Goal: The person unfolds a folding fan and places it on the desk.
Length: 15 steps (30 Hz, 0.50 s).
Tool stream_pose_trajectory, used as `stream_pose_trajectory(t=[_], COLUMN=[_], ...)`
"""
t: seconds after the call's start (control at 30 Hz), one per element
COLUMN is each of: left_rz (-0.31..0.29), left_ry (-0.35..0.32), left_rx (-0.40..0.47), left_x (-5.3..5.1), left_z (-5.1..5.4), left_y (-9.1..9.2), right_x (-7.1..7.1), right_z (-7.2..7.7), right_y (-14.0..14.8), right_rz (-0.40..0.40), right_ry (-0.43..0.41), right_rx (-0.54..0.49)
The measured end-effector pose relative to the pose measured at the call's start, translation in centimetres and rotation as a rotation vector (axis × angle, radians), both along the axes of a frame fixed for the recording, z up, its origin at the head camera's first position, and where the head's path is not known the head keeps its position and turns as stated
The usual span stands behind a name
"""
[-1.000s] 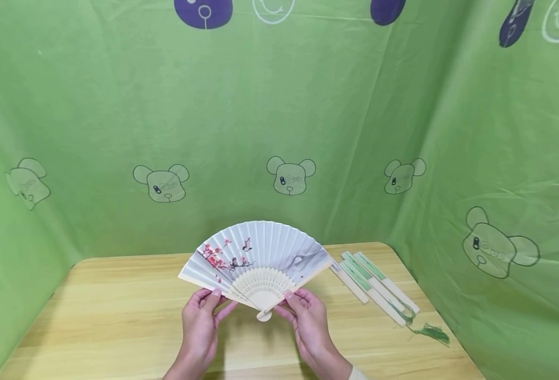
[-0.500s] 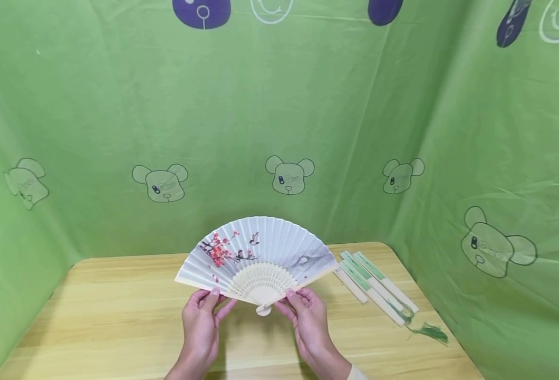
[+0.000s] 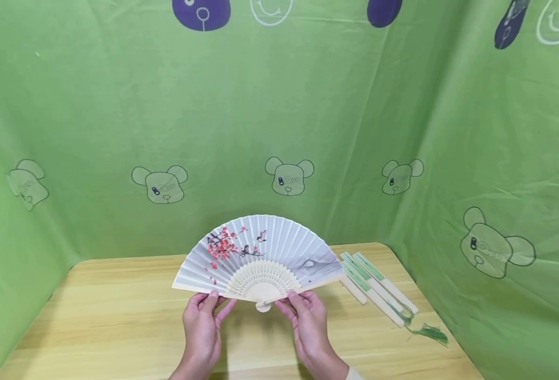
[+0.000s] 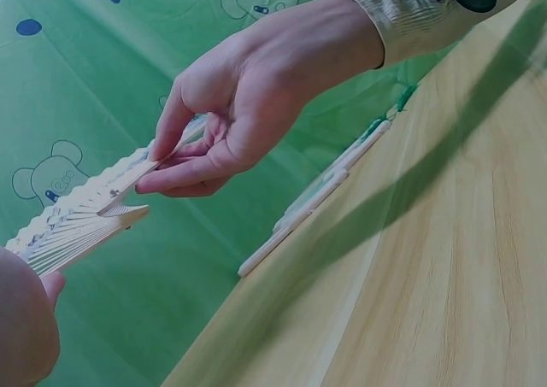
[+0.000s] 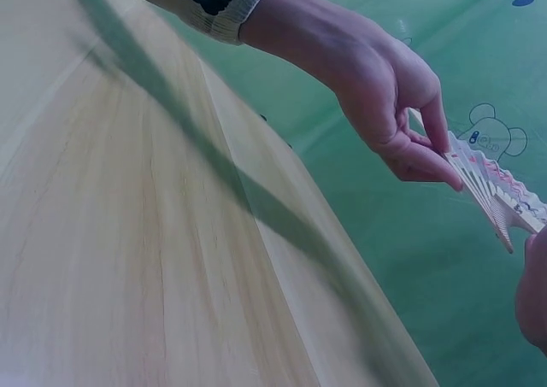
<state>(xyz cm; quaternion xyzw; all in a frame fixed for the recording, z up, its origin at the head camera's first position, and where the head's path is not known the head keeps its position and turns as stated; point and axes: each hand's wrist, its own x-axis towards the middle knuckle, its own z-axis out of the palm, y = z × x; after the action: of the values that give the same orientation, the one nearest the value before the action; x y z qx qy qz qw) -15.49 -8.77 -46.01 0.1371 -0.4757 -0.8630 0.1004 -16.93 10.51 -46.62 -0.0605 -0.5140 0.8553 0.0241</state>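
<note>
Green fabric backdrop (image 3: 222, 105): hanging in soft creases behind and beside the work, showing printed bear heads.
Pale wood-grain tabletop (image 3: 118, 316): extending below the work, its far corners curving.
White pleated folding fan (image 3: 260, 253): being held spread above the tabletop, between the bare left hand (image 3: 202, 327) and the bare right hand (image 3: 310, 324).
Fan risk: the leaf could be tearing along its folds if the hands are pulling the outer ribs too far apart; ribs could be cracking near the pivot if the thumbs are bending them.
Fan build: thin pierced cream ribs are radiating from a rounded pivot; the leaf is showing red blossoms, dark birds and grey wash.
Left hand: pinching the left outer rib.
Right hand: pinching the right outer rib.
Narrow cream sticks with green bands (image 3: 379, 289): lying side by side at right, apparently closed fans.
Green thread tassel (image 3: 432, 332): trailing loosely beyond their near ends; it could be tangling if dragged.
</note>
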Motion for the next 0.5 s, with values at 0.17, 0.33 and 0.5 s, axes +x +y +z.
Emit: stream_pose_trajectory(t=[0.17,0.33,0.5], left_rz=[0.014,0.030,0.044], left_ry=[0.008,0.018,0.033], left_rx=[0.017,0.035,0.058], left_x=[-0.01,-0.05,-0.06], left_z=[0.08,0.13,0.11], left_y=[0.16,0.35,0.57], right_x=[0.01,0.07,0.12], right_z=[0.04,0.10,0.19], right_y=[-0.18,-0.43,-0.66], right_rz=[-0.021,-0.046,-0.061], right_ry=[0.003,0.014,0.024], right_rx=[-0.016,-0.032,-0.044])
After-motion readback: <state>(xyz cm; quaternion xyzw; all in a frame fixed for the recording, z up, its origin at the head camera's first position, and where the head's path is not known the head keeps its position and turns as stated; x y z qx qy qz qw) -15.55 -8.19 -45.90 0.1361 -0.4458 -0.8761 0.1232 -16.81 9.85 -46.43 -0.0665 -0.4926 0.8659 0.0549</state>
